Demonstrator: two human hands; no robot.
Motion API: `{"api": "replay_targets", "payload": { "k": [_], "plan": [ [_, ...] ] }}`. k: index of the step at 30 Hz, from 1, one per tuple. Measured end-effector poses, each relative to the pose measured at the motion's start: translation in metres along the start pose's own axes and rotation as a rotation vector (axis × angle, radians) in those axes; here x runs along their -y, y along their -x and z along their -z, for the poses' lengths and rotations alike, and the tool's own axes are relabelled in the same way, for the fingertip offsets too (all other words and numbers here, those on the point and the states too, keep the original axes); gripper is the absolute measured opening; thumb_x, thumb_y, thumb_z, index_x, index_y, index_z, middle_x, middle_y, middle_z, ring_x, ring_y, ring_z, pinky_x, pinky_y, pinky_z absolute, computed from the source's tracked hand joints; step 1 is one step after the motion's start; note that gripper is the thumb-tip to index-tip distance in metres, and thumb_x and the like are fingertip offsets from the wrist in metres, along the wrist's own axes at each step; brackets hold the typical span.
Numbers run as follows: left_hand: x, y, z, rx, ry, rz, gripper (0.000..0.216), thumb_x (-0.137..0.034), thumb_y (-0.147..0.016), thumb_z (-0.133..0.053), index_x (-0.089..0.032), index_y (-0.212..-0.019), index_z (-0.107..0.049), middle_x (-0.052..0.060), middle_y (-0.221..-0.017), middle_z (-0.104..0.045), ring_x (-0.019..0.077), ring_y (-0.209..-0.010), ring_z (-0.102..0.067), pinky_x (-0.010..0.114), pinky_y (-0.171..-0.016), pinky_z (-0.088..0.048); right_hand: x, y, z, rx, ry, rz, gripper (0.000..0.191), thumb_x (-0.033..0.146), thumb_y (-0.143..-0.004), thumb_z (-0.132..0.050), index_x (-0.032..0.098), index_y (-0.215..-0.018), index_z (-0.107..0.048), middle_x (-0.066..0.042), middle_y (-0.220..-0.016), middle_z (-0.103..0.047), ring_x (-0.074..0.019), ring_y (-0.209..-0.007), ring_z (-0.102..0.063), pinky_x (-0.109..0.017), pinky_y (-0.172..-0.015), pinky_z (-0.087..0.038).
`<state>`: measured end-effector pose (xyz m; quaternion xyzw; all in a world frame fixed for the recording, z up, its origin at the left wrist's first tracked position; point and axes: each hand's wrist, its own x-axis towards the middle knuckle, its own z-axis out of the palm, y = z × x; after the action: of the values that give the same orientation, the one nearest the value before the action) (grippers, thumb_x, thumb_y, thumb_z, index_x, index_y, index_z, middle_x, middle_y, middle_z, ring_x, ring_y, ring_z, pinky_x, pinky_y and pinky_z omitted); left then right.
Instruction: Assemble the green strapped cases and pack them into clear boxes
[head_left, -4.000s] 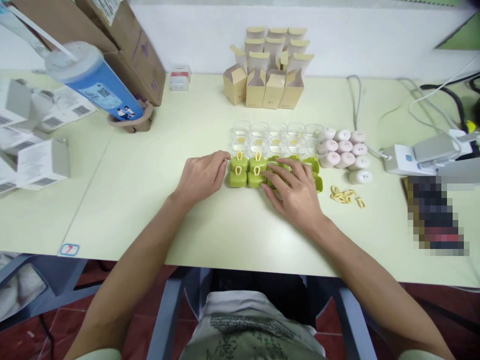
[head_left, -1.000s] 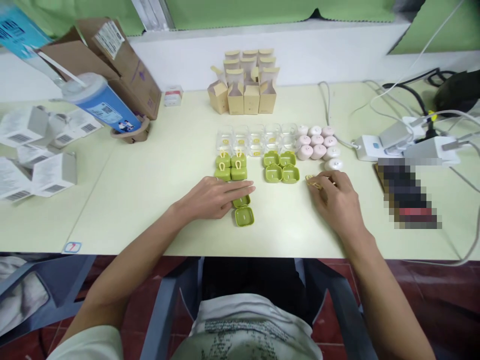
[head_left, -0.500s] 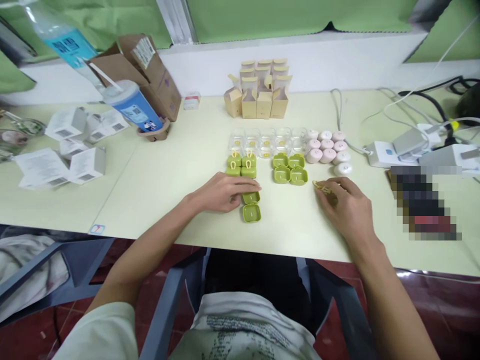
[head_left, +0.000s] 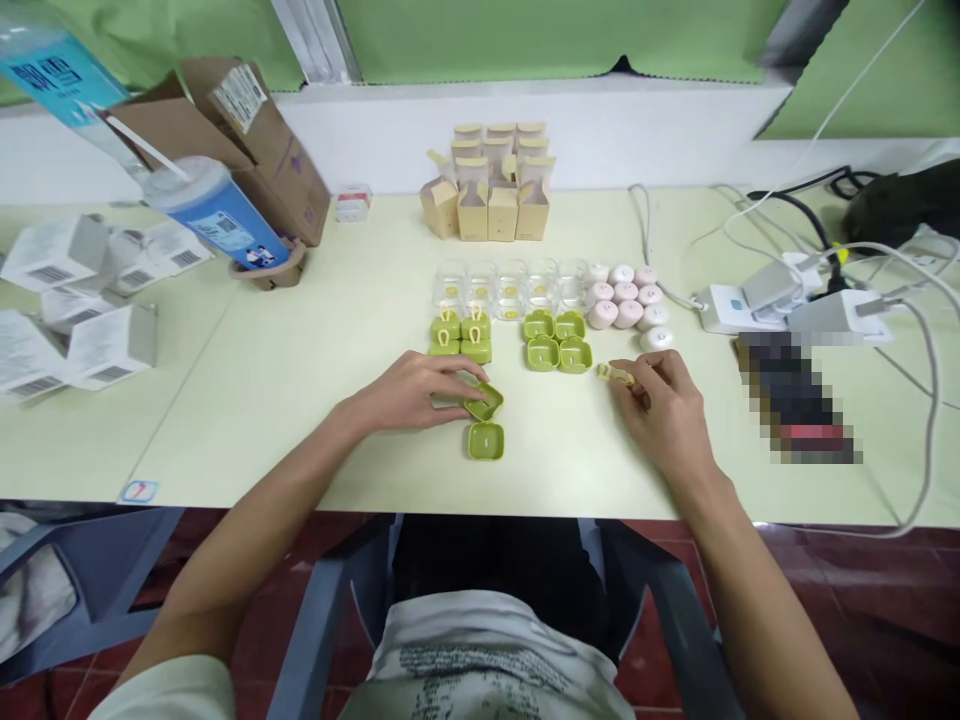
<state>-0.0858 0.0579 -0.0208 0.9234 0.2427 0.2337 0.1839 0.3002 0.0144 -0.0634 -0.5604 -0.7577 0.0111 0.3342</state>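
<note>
My left hand (head_left: 409, 390) grips an open green case (head_left: 484, 420) near the table's front edge; its upper half is tilted up under my fingers and the lower half lies flat. My right hand (head_left: 664, 405) is closed in a pinch on a small yellow clip (head_left: 613, 374), with a few more clips under it. Behind lie a block of green cases with yellow clips (head_left: 460, 335) and a block of open green cases (head_left: 556, 340). Clear plastic cups (head_left: 510, 285) and pink round pieces (head_left: 624, 295) stand farther back.
Small tan cartons (head_left: 487, 195) are stacked at the back wall. A blue cup with a straw (head_left: 214, 215) and brown cardboard boxes (head_left: 240, 120) stand at the back left, white boxes (head_left: 75, 300) at the far left. Power strips and cables (head_left: 787, 290) fill the right side.
My left hand has lifted the upper half of the open green case. My right hand has picked a yellow clip from the pile and moved it slightly left.
</note>
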Motion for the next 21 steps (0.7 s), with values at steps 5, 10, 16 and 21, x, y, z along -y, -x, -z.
{"api": "replay_targets", "payload": {
  "k": [5, 10, 16, 21],
  "plan": [
    [-0.001, -0.004, -0.001, -0.200, 0.071, -0.007, 0.027, -0.036, -0.096, -0.089, -0.024, -0.119, -0.082, 0.009, -0.120, -0.083, 0.0110, -0.075, -0.072, 0.024, -0.065, -0.059, -0.001, 0.002, 0.008, -0.179, -0.014, 0.016, 0.014, 0.028, -0.106, -0.072, 0.025, -0.114, -0.083, -0.008, -0.106, -0.066, -0.0172, -0.074, -0.065, -0.036, -0.068, -0.061],
    [-0.006, -0.005, -0.009, -0.443, 0.046, 0.037, 0.051, -0.030, -0.093, -0.089, -0.026, -0.141, -0.073, 0.010, -0.122, -0.074, 0.0200, -0.107, -0.073, 0.030, -0.078, -0.067, 0.026, -0.029, 0.022, -0.286, -0.248, 0.207, 0.022, 0.018, -0.100, -0.081, 0.031, -0.118, -0.087, -0.010, -0.120, -0.077, -0.0243, -0.094, -0.081, -0.043, -0.081, -0.069],
    [-0.009, -0.029, -0.012, -0.474, -0.051, 0.021, 0.052, -0.027, -0.096, -0.084, -0.027, -0.146, -0.069, 0.011, -0.129, -0.072, 0.0240, -0.115, -0.073, 0.039, -0.091, -0.068, 0.070, -0.099, 0.011, -0.096, -0.574, 0.437, 0.017, 0.021, -0.101, -0.081, 0.034, -0.106, -0.090, -0.003, -0.103, -0.087, -0.0248, -0.091, -0.084, -0.043, -0.081, -0.070],
    [-0.008, -0.052, -0.021, -0.527, -0.066, 0.014, 0.052, -0.031, -0.099, -0.083, -0.028, -0.148, -0.066, 0.010, -0.128, -0.076, 0.0243, -0.116, -0.075, 0.043, -0.097, -0.068, 0.083, -0.101, -0.017, -0.172, -0.642, 0.453, 0.014, 0.017, -0.100, -0.082, 0.031, -0.102, -0.087, -0.003, -0.100, -0.088, -0.0237, -0.092, -0.081, -0.044, -0.081, -0.065]
  ]
}}
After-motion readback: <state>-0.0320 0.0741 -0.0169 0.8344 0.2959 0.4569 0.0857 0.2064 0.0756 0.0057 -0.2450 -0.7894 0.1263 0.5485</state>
